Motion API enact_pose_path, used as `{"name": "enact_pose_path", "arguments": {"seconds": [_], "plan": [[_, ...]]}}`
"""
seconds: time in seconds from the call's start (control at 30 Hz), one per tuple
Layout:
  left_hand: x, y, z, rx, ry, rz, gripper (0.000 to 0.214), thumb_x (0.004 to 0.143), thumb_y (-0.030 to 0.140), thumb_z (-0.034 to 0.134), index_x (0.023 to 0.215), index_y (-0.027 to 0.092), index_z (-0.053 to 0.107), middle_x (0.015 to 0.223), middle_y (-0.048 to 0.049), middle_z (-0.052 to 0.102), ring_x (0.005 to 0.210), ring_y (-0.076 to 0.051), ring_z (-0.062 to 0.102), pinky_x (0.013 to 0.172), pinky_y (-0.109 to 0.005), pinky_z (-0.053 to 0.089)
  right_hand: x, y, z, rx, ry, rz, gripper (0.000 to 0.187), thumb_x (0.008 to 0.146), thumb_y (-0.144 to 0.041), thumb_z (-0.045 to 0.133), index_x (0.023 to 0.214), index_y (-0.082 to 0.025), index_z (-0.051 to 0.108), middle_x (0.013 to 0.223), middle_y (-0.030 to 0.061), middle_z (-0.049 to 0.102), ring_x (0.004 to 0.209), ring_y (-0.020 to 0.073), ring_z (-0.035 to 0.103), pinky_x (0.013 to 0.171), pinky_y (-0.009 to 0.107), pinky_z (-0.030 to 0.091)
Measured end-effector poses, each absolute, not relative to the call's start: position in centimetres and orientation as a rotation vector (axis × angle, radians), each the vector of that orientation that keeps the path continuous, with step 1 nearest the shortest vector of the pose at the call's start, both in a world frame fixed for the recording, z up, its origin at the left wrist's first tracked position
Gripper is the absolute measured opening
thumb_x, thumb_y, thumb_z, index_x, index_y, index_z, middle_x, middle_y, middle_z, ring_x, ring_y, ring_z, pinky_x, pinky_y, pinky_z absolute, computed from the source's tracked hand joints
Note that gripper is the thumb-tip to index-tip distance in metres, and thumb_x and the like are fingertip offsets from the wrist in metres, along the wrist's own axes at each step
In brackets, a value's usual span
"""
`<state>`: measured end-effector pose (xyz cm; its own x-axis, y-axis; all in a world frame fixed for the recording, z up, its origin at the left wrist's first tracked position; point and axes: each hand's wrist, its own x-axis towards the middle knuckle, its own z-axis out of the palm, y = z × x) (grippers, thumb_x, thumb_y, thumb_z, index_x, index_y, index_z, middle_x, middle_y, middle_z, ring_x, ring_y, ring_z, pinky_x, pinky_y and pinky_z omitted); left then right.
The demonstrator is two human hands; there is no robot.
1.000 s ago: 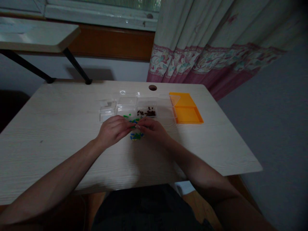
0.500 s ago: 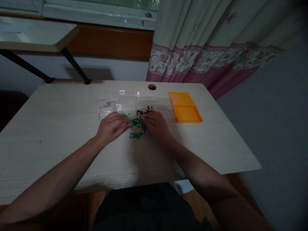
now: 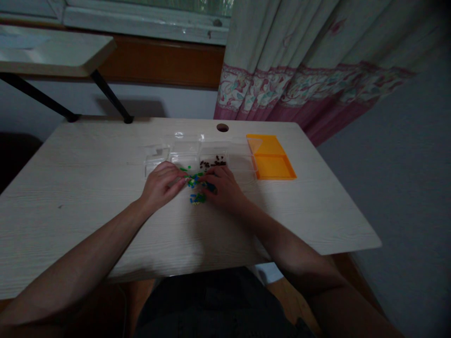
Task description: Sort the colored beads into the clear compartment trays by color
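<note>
My left hand (image 3: 162,187) rests at the left edge of a loose pile of small green, blue and yellow pieces (image 3: 198,199). Its thumb and fingers come together in a pinch, and whatever lies between the tips is too small to make out. Reaching in from the right, my right hand (image 3: 226,190) is curved over the pile, thumb and forefinger apart, with blue pieces showing between them. Part of the pile is hidden under this hand. Just beyond, a clear plastic compartment tray (image 3: 185,161) holds a few green pieces (image 3: 183,169) and several dark brown pieces (image 3: 220,163).
An orange open box (image 3: 275,166) lies to the right, partly overlapped by clear plastic. A round hole (image 3: 222,127) is cut in the desk (image 3: 105,211) near its back edge. At back left stands a raised shelf (image 3: 56,51) on black legs; a curtain (image 3: 260,70) hangs behind.
My right hand has moved slightly left and over the pile, covering more of the pieces, and its thumb and forefinger are now apart. My left hand has shifted only slightly.
</note>
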<state>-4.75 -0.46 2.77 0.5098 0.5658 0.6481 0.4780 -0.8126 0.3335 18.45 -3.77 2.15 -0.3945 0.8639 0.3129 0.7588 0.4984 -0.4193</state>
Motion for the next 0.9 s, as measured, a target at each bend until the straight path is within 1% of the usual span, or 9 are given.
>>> {"name": "enact_pose_path", "arguments": {"seconds": [0.1, 0.2, 0.3, 0.5, 0.6, 0.7, 0.8, 0.9], "plan": [[-4.7, -0.5, 2.8, 2.639, 0.918, 1.193, 0.015, 0.091, 0.027, 0.059, 0.092, 0.018, 0.071, 0.082, -0.0052, 0.072, 0.082, -0.019, 0.062, 0.083, -0.035, 0.05, 18.4, -4.0, 2.0, -1.274, -2.32, 0.269, 0.039, 0.084, -0.032, 0.067, 0.122, -0.023, 0.066, 0.119, 0.0091, 0.058, 0.117, 0.0263, 0.045, 0.104, 0.043, 0.037], [-4.7, -0.5, 2.9, 2.636, 0.908, 1.161, 0.016, 0.092, 0.027, 0.058, 0.089, 0.018, 0.07, 0.082, -0.0049, 0.072, 0.082, -0.019, 0.062, 0.083, -0.036, 0.05, 18.4, -4.3, 1.8, -1.2, -2.413, 0.206, 0.04, 0.09, -0.029, 0.059, 0.129, -0.025, 0.06, 0.129, 0.0093, 0.055, 0.123, 0.0268, 0.041, 0.105, 0.045, 0.035], [-4.7, -0.5, 3.1, 2.638, 0.885, 1.149, 0.016, 0.092, 0.027, 0.057, 0.087, 0.018, 0.07, 0.081, -0.0045, 0.072, 0.08, -0.018, 0.062, 0.084, -0.037, 0.049, 18.3, -4.5, 1.8, -1.162, -2.48, 0.112, 0.036, 0.093, -0.026, 0.053, 0.128, -0.025, 0.061, 0.134, 0.0094, 0.053, 0.127, 0.0276, 0.038, 0.107, 0.047, 0.033], [-4.7, -0.6, 3.0, 2.612, 0.916, 1.157, 0.017, 0.092, 0.029, 0.057, 0.088, 0.019, 0.07, 0.081, -0.0037, 0.072, 0.082, -0.018, 0.062, 0.084, -0.036, 0.049, 18.6, -4.4, 2.3, -1.191, -2.467, 0.047, 0.029, 0.091, -0.025, 0.056, 0.118, -0.024, 0.067, 0.133, 0.0089, 0.054, 0.127, 0.0287, 0.037, 0.108, 0.047, 0.032], [-4.8, -0.5, 2.9, 2.613, 0.909, 1.167, 0.016, 0.092, 0.029, 0.058, 0.089, 0.019, 0.07, 0.081, -0.0034, 0.071, 0.082, -0.018, 0.061, 0.082, -0.036, 0.049, 18.5, -4.5, 2.4, -1.163, -2.465, 0.048, 0.035, 0.094, -0.026, 0.051, 0.127, -0.025, 0.062, 0.134, 0.0088, 0.054, 0.127, 0.0275, 0.039, 0.108, 0.046, 0.033], [-4.8, -0.4, 2.7, 2.627, 0.898, 1.162, 0.016, 0.092, 0.028, 0.057, 0.089, 0.019, 0.07, 0.081, -0.0037, 0.071, 0.082, -0.018, 0.061, 0.082, -0.036, 0.049, 18.2, -4.7, 2.2, -1.096, -2.516, 0.071, 0.039, 0.096, -0.03, 0.048, 0.135, -0.028, 0.055, 0.141, 0.0069, 0.05, 0.132, 0.0262, 0.036, 0.111, 0.046, 0.031], [-4.9, -0.4, 2.5, 2.617, 0.92, 1.157, 0.016, 0.092, 0.027, 0.057, 0.089, 0.02, 0.071, 0.082, -0.0036, 0.072, 0.083, -0.018, 0.062, 0.083, -0.036, 0.049, 18.0, -4.9, 2.0, -1.091, -2.536, 0.082, 0.037, 0.096, -0.033, 0.049, 0.132, -0.028, 0.057, 0.146, 0.0052, 0.046, 0.139, 0.0266, 0.031, 0.114, 0.048, 0.028], [-4.9, -0.3, 2.5, 2.626, 0.912, 1.158, 0.015, 0.092, 0.027, 0.057, 0.088, 0.02, 0.07, 0.081, -0.0029, 0.072, 0.08, -0.018, 0.062, 0.085, -0.036, 0.049, 18.0, -4.8, 2.1, -1.1, -2.508, 0.073, 0.028, 0.095, -0.029, 0.051, 0.119, -0.025, 0.066, 0.145, 0.0045, 0.048, 0.14, 0.0269, 0.029, 0.114, 0.047, 0.027]]}}
